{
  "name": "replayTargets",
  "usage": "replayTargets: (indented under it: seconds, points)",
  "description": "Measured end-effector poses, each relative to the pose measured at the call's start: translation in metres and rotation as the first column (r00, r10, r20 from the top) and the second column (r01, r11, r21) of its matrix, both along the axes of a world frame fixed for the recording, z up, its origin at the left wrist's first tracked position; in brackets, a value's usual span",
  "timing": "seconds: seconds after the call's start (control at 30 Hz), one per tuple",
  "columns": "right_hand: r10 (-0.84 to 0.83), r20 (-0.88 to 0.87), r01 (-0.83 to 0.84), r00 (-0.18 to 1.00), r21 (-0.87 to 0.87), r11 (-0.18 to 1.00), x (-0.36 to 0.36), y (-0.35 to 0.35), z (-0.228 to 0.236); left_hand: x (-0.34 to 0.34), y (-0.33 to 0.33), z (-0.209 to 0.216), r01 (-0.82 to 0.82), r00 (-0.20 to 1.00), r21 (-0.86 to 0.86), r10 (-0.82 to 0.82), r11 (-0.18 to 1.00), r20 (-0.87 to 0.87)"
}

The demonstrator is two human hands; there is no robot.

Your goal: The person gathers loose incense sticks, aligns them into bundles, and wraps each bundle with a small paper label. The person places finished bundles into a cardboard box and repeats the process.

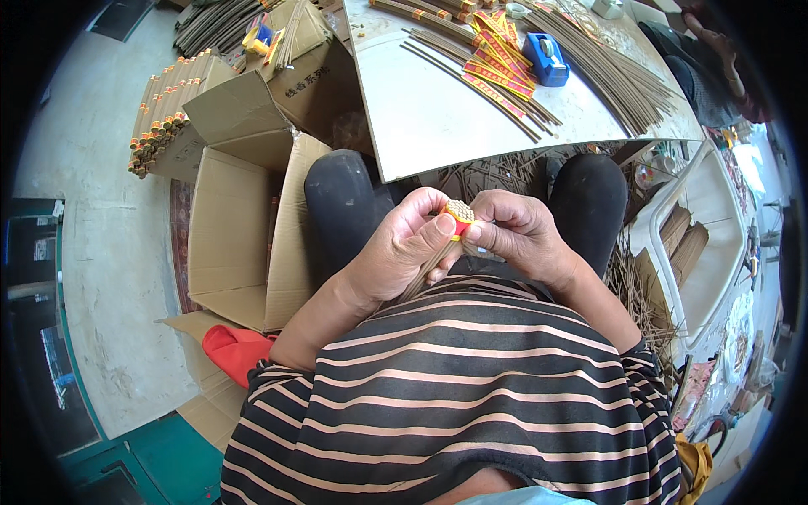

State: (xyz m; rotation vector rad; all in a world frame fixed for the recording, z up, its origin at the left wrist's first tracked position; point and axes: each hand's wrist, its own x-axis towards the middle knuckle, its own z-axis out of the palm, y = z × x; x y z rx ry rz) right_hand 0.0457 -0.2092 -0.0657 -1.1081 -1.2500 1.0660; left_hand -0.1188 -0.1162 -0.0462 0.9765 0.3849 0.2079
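A bundle of incense sticks [459,209] is in front of my lap, its round end of packed stick tips facing up. A red and yellow paper band [459,228] goes around it just below that end. My left hand [404,240] is closed around the bundle, with the thumb pressed on the band. On the other side my right hand [523,234] pinches the band's edge between thumb and fingers. The lower part of the bundle is mostly hidden behind my left hand and forearm.
Ahead, a white table [421,126] bears loose incense sticks [602,71], red-yellow paper bands [501,71] and a blue tape dispenser [546,61]. Left stand an open cardboard box [231,227] and stacked banded bundles [168,105]. At right is a white plastic tub [703,198]; another person is at the far right.
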Motion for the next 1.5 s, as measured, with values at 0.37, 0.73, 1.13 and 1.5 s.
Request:
replayTargets:
  seconds: [0.37,0.73,1.13,1.5]
  points:
    - [-0.053,0.044,0.049,0.998,0.099,0.994,0.007,0.000,-0.007,0.005,0.005,-0.007,0.164,0.983,-0.121,-0.152,0.979,0.103]
    - [-0.051,0.115,0.019,0.992,0.263,0.965,0.016,0.001,-0.002,0.019,0.013,-0.018,0.383,0.921,-0.415,-0.308,0.825,0.238]
    - [-0.241,0.202,0.219,0.949,0.125,0.968,0.012,-0.001,0.001,0.017,0.007,-0.010,0.063,0.994,0.237,-0.040,0.969,-0.102]
    - [-0.177,0.300,0.160,0.937,0.080,0.984,0.035,0.006,-0.005,0.035,0.023,0.001,0.273,0.946,-0.046,-0.277,0.961,-0.170]
